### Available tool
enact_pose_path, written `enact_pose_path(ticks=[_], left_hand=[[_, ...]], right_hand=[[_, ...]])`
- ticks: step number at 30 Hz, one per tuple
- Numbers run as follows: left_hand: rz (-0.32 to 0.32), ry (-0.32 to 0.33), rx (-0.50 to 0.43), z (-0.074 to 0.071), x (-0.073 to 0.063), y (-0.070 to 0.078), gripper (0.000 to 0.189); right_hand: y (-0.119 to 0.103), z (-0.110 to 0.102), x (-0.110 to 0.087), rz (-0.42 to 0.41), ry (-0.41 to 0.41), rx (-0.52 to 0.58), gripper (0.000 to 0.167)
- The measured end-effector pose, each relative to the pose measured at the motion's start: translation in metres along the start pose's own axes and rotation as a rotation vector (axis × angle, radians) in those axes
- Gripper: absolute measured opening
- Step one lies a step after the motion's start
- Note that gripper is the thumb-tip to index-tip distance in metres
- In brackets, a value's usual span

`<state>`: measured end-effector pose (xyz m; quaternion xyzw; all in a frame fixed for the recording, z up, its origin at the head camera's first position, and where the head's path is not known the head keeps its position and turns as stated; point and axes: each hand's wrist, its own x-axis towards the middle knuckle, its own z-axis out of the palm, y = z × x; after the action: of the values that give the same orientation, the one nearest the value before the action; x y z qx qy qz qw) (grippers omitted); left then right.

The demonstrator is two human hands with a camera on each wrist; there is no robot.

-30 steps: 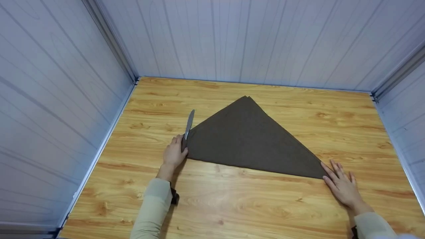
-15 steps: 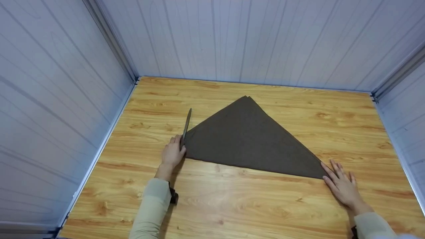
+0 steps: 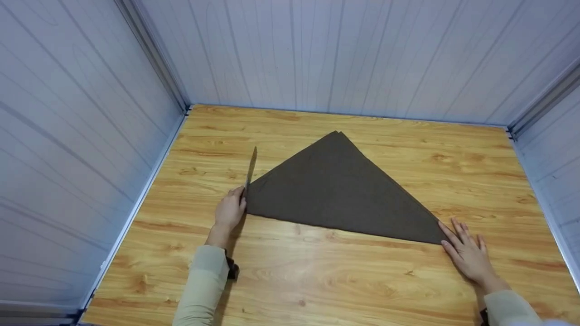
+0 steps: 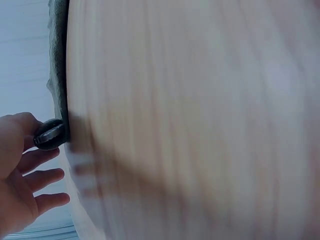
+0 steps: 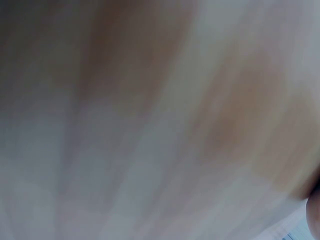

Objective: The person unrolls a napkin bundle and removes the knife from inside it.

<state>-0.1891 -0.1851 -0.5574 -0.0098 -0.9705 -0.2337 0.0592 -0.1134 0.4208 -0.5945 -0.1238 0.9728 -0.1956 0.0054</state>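
A dark brown cloth (image 3: 335, 194) lies folded as a triangle on the wood-look table. At its left end my left hand (image 3: 230, 209) grips a table knife (image 3: 252, 164); the blade points away, standing nearly edge-on. In the left wrist view the knife's dark handle end (image 4: 50, 134) sits between thumb and fingers, right at the cloth edge (image 4: 60, 65). Whether the cloth wraps the handle I cannot tell. My right hand (image 3: 469, 256) rests on the cloth's right corner, fingers straight and spread. Only a sliver of that hand (image 5: 314, 215) shows in the right wrist view.
Pale panelled walls stand behind the table (image 3: 290, 276) and on both sides: a back wall (image 3: 317, 54), a left wall (image 3: 68, 136) and a right wall (image 3: 553, 181). Bare wood surrounds the cloth.
My left hand and the knife have shifted slightly left, and the blade has turned from flat-on to edge-on. More cloth shows at the left end. My right hand has stayed still.
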Motion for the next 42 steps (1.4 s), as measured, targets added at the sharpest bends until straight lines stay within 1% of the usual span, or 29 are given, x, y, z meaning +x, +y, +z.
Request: enact_pose_path(ticks=[8,15,20,24,29,36,42], left_hand=[[-0.031,0.000,-0.011,0.000,-0.002,-0.009,0.035],[-0.019,0.012,-0.032,-0.003,-0.004,-0.013,0.034],[-0.024,-0.005,-0.033,-0.006,-0.006,-0.014,0.035],[-0.021,-0.003,-0.041,-0.006,-0.008,-0.013,0.037],[-0.012,0.004,-0.067,-0.002,-0.009,-0.012,0.041],[-0.037,0.030,-0.099,0.003,-0.008,-0.010,0.047],[-0.046,0.005,-0.100,0.004,-0.005,-0.009,0.054]], right_hand=[[0.002,0.001,0.000,-0.001,0.003,-0.010,0.050],[0.002,0.001,0.000,0.006,-0.008,-0.011,0.051],[0.001,0.001,0.000,0.007,-0.004,0.004,0.051],[0.001,0.001,0.000,0.007,-0.003,-0.002,0.051],[0.002,0.001,0.001,0.006,0.002,-0.010,0.051],[0.002,0.001,0.001,0.002,0.004,-0.010,0.051],[0.002,0.002,0.001,0.005,0.006,-0.014,0.051]])
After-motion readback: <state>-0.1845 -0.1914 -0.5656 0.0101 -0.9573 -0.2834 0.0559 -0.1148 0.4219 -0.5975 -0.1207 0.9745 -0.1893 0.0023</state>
